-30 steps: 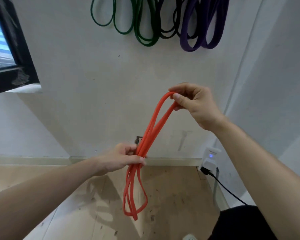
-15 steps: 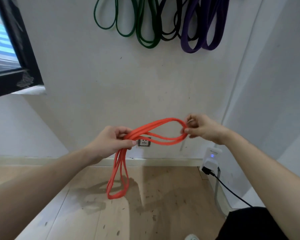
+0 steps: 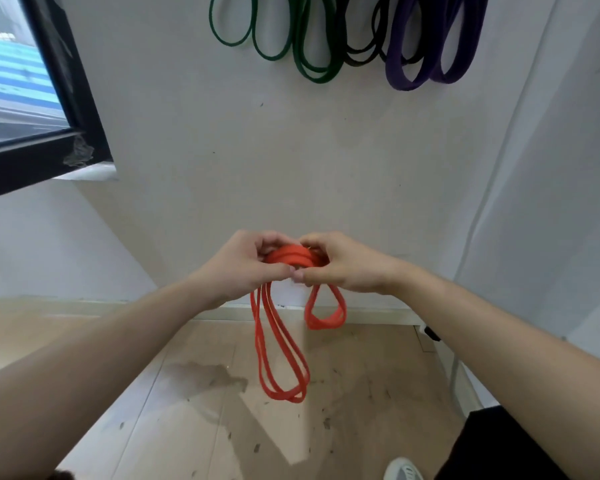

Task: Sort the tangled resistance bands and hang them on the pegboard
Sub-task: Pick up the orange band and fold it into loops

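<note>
Both the left hand (image 3: 246,268) and right hand (image 3: 340,265) clench their fingers on the folded orange band (image 3: 281,355), loops hanging straight down.

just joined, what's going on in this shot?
A person is sorting one long orange elastic resistance band, bunched between both hands at chest height. The left hand and right hand pinch it side by side; long loops hang under the left, a short loop under the right. It is not yet hung. Dark green bands, thin black bands and wide purple bands already hang on the white wall above; their pegs are out of frame.
</note>
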### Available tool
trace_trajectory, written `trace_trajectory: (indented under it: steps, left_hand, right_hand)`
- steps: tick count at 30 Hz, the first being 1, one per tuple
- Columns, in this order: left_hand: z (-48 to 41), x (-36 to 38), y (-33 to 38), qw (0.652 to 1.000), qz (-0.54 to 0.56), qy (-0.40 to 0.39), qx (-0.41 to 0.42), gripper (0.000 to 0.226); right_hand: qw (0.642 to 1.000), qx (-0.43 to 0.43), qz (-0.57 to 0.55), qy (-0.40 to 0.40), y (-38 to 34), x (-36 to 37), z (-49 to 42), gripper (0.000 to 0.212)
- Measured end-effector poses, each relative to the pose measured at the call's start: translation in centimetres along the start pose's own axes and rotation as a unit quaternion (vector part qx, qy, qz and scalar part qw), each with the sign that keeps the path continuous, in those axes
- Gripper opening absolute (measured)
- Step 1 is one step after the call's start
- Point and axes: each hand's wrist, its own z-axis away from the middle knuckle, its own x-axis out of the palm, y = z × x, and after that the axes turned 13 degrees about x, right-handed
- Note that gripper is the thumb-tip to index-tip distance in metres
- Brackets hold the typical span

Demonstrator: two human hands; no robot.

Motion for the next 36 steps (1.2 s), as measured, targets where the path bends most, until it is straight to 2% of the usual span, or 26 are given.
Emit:
trace_trajectory:
  steps: [3,7,11,14,18,21,25,27,29,32,34,36]
  left_hand:
    - [0.5,0.3,-0.2,1.000,-0.002,0.000,-0.010,0.035]
    - [0.6,0.9,-0.4,1.000,0.022,-0.001,-0.013,0.039]
    - [0.8,1.1,-1.0,1.000,0.002,-0.015,-0.017,0.030]
    - [1.1,0.8,-1.6,0.999,-0.010,-0.026,-0.028,0.025]
    - [0.9,0.0,-1.9,0.996,0.066,0.032,-0.044,0.019]
    - [0.1,-0.3,-1.4,0.980,0.154,0.117,-0.040,0.013]
    - [-0.9,-0.8,-1.1,0.965,0.182,0.179,-0.052,0.013]
    - [-1.1,-0.7,-1.1,0.960,0.180,0.204,-0.065,0.013]
    - [-1.4,-0.6,-0.6,0.954,0.180,0.232,-0.066,0.012]
    - [-2.2,-1.5,0.7,0.949,0.171,0.259,-0.058,0.011]
    - [-3.0,-2.6,2.2,0.949,0.166,0.261,-0.055,0.013]
    - [-4.1,-4.0,4.0,0.950,0.161,0.262,-0.051,0.016]
  right_hand:
    - [0.999,0.015,0.038,0.016,-0.7,-1.1,0.5,0.017]
    - [0.995,-0.003,0.081,0.050,-1.5,-2.3,1.3,0.015]
    - [0.991,-0.047,-0.064,0.109,-1.2,-4.1,1.4,0.009]
    - [0.966,-0.080,-0.174,0.176,-0.6,-5.7,1.4,0.007]
    - [0.935,-0.060,-0.276,0.216,1.7,-6.8,0.7,0.006]
    - [0.949,0.017,-0.278,0.146,4.7,-6.5,0.0,0.008]
    - [0.981,0.119,-0.153,-0.014,7.1,-5.0,-0.4,0.018]
    - [0.983,0.137,-0.114,-0.040,6.8,-4.0,-0.5,0.022]
    - [0.984,0.127,-0.123,-0.024,5.6,-3.4,-0.4,0.025]
    - [0.972,0.079,-0.219,0.019,2.9,-3.3,-0.3,0.028]
    - [0.932,0.049,-0.357,0.036,0.3,-3.8,-0.3,0.013]
    - [0.885,0.019,-0.462,0.050,-2.4,-5.0,-0.4,0.019]
